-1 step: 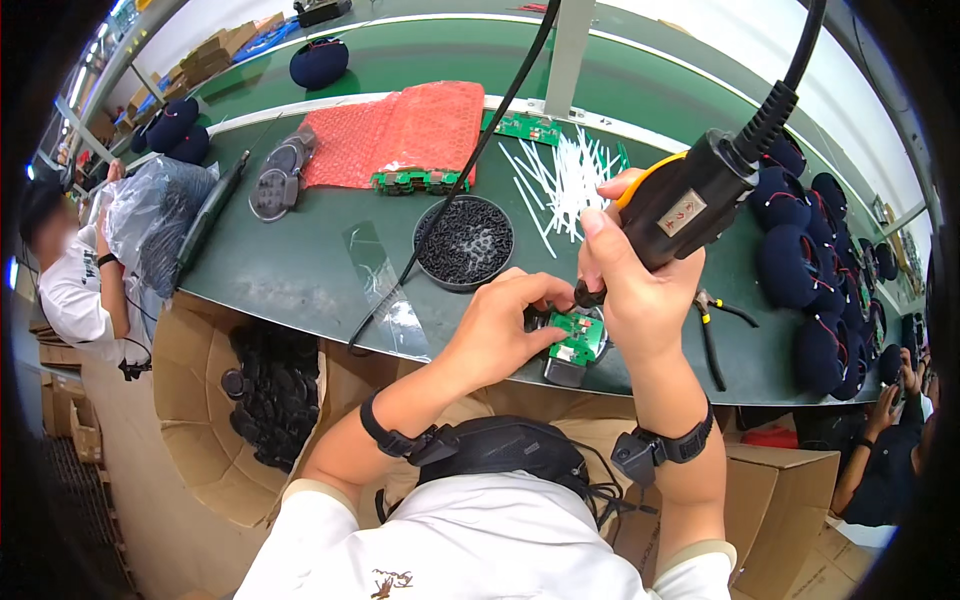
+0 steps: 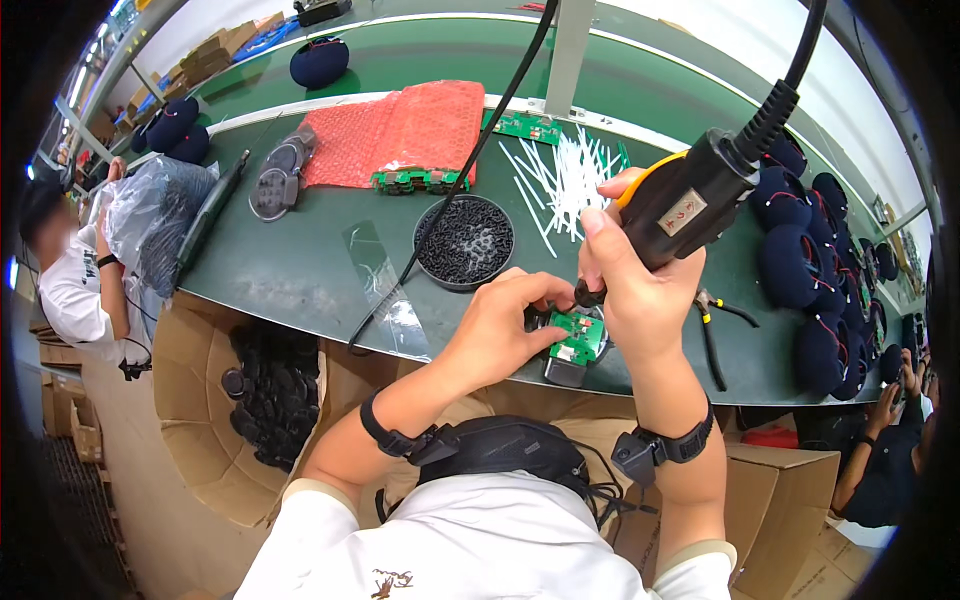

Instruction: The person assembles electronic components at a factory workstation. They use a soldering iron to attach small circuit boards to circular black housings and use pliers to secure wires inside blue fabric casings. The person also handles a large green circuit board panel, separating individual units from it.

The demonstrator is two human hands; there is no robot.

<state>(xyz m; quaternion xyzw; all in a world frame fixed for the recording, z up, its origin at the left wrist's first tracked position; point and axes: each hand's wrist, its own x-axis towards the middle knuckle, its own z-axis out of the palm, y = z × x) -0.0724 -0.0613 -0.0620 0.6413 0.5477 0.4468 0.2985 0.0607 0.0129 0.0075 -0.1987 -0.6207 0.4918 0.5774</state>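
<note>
Holds a small green board (image 2: 573,345) on a dark case (image 2: 566,374) at the near edge of the table (image 2: 300,250), a bit right of the middle. Pinches it with the left hand (image 2: 505,325), grip closed on the board's left side. Wraps the right hand (image 2: 645,290) round a fat black tool (image 2: 695,200), grip clamped tight, with the tip (image 2: 590,296) down by the top of the board. Cannot tell about any touch there, with too much hidden.

Has a round bowl (image 2: 463,287) of little black bits beyond the left hand, and a clear sheet (image 2: 385,290) left of that, reaching to the near edge. By the far edge, has a red wrap (image 2: 430,125) with green boards (image 2: 420,182) at the front, then a heap of white sticks (image 2: 580,180). Has pliers (image 2: 710,345) right of the right hand, with long handles toward the near edge. Has dark blue pads (image 2: 795,265) piled toward the right end. Below the near edge, at the left, has a box (image 2: 190,410) of black parts (image 2: 275,400).
</note>
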